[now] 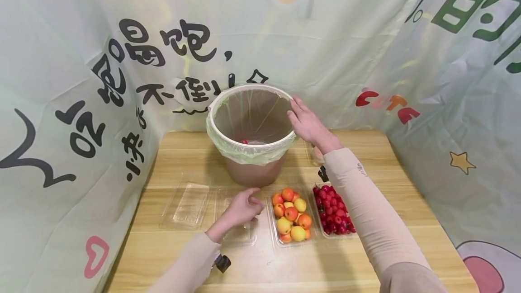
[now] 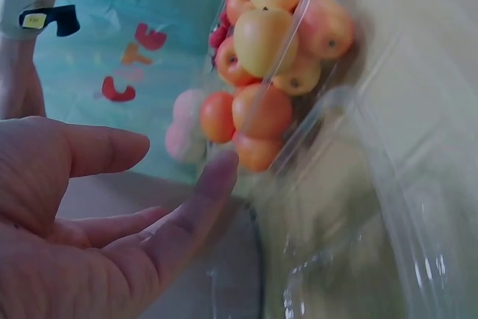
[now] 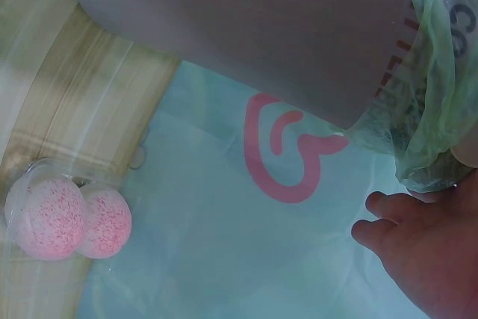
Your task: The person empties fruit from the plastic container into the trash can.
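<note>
My left hand (image 1: 243,207) hovers over a clear plastic container (image 1: 244,237) with no fruit in it. Its thumb and fingers are loosely bent, with nothing between them in the left wrist view. At the rim of a brown trash bin (image 1: 254,171), my right hand (image 1: 307,123) grips the right side, thumb on the inner side. A thin green bag (image 1: 228,148) lines the bin and folds over its rim. Something small and red (image 1: 244,141) lies inside. Right of my left hand, orange and yellow fruits (image 1: 291,214) fill a clear container.
Red berry-like fruits (image 1: 331,211) fill another container, partly behind my right forearm. A clear container (image 1: 190,205) without fruit lies at the left. Pink-speckled round fruits (image 3: 52,218) sit in a clear container right of the bin. Printed cloth (image 1: 325,49) encloses the wooden table (image 1: 183,148).
</note>
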`<action>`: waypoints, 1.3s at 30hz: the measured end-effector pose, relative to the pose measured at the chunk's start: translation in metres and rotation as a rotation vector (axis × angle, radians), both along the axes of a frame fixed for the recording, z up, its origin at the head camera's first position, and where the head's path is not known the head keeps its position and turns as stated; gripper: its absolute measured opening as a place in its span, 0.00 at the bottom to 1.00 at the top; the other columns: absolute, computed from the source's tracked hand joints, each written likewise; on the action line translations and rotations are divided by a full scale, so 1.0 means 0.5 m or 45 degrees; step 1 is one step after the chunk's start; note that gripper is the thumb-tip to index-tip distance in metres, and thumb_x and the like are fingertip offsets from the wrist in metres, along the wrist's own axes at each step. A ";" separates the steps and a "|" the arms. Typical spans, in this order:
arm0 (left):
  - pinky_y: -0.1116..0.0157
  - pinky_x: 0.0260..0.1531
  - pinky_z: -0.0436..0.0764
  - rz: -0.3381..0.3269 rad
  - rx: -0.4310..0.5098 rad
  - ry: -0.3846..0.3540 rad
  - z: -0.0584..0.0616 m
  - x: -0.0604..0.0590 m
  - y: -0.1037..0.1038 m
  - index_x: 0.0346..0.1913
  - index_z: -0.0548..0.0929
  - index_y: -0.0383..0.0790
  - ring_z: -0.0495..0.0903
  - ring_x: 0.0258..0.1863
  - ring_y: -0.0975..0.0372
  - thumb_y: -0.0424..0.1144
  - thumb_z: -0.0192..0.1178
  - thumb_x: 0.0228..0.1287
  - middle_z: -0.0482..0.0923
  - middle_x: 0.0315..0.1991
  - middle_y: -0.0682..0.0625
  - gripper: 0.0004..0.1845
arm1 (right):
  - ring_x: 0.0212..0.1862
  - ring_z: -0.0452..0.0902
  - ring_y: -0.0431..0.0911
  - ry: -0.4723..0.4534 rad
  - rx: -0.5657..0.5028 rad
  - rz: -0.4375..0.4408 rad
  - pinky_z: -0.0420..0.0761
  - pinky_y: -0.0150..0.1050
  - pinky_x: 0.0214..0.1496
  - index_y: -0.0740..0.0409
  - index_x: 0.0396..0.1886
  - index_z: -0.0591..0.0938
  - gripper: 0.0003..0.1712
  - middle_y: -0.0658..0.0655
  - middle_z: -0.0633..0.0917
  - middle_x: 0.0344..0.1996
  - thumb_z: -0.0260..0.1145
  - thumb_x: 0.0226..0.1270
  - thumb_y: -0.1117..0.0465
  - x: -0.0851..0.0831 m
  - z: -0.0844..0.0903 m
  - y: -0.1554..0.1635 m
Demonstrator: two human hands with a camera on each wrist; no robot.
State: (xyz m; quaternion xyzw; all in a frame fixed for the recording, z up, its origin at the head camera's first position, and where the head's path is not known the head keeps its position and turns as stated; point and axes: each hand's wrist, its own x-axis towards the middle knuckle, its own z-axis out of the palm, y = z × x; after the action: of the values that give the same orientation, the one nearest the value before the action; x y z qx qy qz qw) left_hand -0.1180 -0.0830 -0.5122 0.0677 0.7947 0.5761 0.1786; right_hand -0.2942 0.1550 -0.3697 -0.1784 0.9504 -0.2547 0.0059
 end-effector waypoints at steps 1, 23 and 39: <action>0.49 0.35 0.92 -0.004 0.002 -0.018 -0.003 -0.001 0.007 0.75 0.65 0.22 0.90 0.34 0.42 0.27 0.64 0.63 0.87 0.47 0.34 0.37 | 0.87 0.40 0.59 0.001 0.001 0.000 0.46 0.56 0.89 0.59 0.87 0.47 0.39 0.61 0.44 0.87 0.37 0.87 0.45 0.000 0.000 0.000; 0.55 0.22 0.89 0.020 -0.129 -0.112 -0.057 0.013 0.101 0.80 0.49 0.19 0.88 0.22 0.45 0.31 0.65 0.70 0.78 0.22 0.49 0.46 | 0.87 0.40 0.58 -0.005 -0.002 -0.004 0.47 0.57 0.89 0.58 0.87 0.46 0.40 0.61 0.44 0.87 0.35 0.86 0.42 0.001 0.000 0.000; 0.72 0.14 0.71 0.132 -0.131 -0.050 -0.085 0.018 0.126 0.82 0.54 0.28 0.70 0.14 0.65 0.22 0.59 0.60 0.70 0.18 0.54 0.46 | 0.87 0.40 0.58 -0.004 -0.007 0.002 0.47 0.55 0.89 0.58 0.87 0.47 0.39 0.61 0.45 0.87 0.36 0.86 0.44 0.003 0.002 0.002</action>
State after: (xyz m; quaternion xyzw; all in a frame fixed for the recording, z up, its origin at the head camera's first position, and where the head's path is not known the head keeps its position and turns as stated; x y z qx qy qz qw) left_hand -0.1088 -0.0202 -0.5545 0.0059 0.8220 0.5443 0.1674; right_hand -0.2927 0.1558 -0.3687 -0.1786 0.9496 -0.2576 0.0070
